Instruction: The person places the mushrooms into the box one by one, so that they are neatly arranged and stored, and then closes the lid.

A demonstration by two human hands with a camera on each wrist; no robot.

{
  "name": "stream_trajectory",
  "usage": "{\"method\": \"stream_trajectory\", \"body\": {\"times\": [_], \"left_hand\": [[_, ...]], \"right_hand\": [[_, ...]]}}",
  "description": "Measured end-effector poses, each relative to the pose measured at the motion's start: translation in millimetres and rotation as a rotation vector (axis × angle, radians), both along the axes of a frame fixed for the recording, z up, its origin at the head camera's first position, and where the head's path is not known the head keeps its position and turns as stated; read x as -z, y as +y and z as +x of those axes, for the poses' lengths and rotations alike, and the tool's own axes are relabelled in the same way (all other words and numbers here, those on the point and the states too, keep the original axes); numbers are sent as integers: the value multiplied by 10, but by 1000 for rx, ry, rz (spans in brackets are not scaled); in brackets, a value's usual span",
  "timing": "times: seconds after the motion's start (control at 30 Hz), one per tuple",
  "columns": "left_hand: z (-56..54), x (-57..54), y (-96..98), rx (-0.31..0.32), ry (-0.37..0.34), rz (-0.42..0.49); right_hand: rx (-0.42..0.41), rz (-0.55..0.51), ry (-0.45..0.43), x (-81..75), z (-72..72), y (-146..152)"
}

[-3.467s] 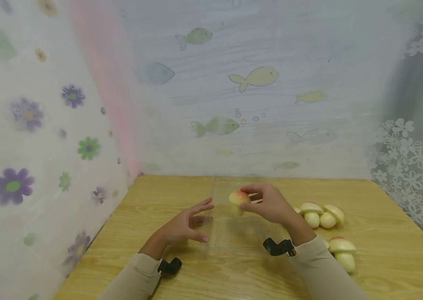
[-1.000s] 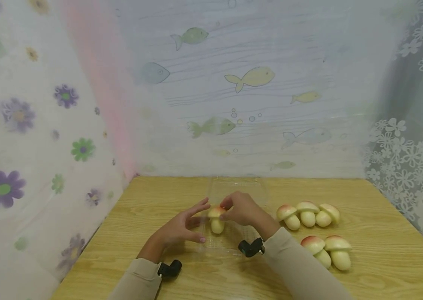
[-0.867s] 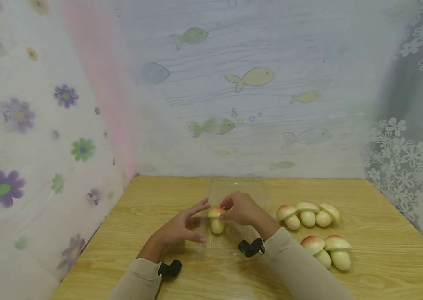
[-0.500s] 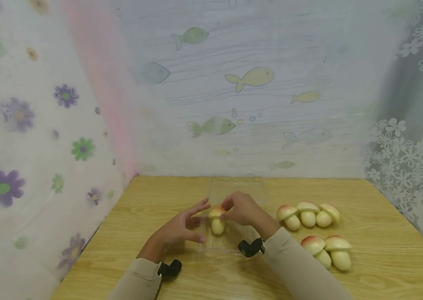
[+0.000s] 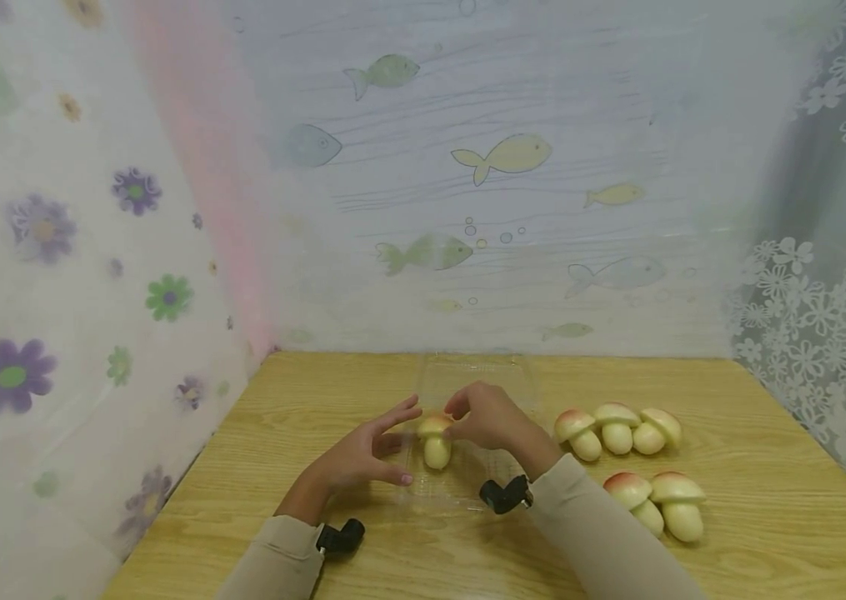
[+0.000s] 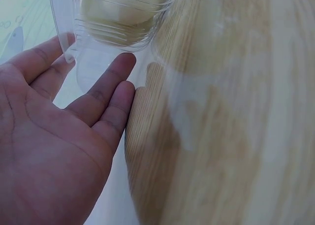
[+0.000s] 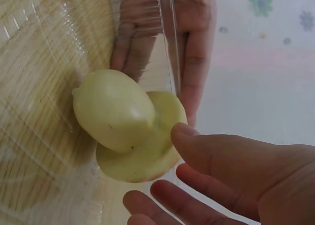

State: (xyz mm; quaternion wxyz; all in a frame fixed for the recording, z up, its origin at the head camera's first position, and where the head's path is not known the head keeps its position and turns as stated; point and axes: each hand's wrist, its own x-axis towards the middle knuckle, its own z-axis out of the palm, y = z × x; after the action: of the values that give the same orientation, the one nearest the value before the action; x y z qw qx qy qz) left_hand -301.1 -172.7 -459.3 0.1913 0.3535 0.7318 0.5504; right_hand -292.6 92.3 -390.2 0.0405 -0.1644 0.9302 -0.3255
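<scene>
A toy mushroom (image 5: 436, 452) with a pale yellow stem and reddish cap stands in the left part of a clear plastic box (image 5: 475, 493). My right hand (image 5: 496, 423) pinches the cap's right side; in the right wrist view the thumb (image 7: 197, 141) lies on the cap rim, with the index finger close by and the other fingers apart from it. Outside the box's left wall is my left hand (image 5: 358, 457), its fingers spread. The left wrist view has those fingertips (image 6: 125, 62) at the wall, the mushroom showing through the plastic.
Several similar toy mushrooms lie to the right in two groups, a back row (image 5: 616, 435) and a front pair (image 5: 681, 521). The box's raised clear lid (image 5: 478, 375) is at the back. Patterned sheets (image 5: 513, 233) rise behind the wooden table (image 5: 332, 379) and at its sides.
Since the oldest frame, my right hand has brought the toy mushroom left and down into the box. Over the last second the mushroom has sunk slightly; my left hand has stayed put.
</scene>
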Motion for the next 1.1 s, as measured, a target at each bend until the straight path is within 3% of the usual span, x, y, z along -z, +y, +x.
{"method": "stream_trajectory", "body": {"times": [0.37,0.67,1.1], "left_hand": [[3,31,-17,-18,-9,-6],[-34,34,-7,7,3,2],[-34,43,-9,41,24,24]], "right_hand": [[-20,-8,26,-99,86,159],[10,-106,-19,-201,254,483],[27,-117,76,-173,445,914]]}}
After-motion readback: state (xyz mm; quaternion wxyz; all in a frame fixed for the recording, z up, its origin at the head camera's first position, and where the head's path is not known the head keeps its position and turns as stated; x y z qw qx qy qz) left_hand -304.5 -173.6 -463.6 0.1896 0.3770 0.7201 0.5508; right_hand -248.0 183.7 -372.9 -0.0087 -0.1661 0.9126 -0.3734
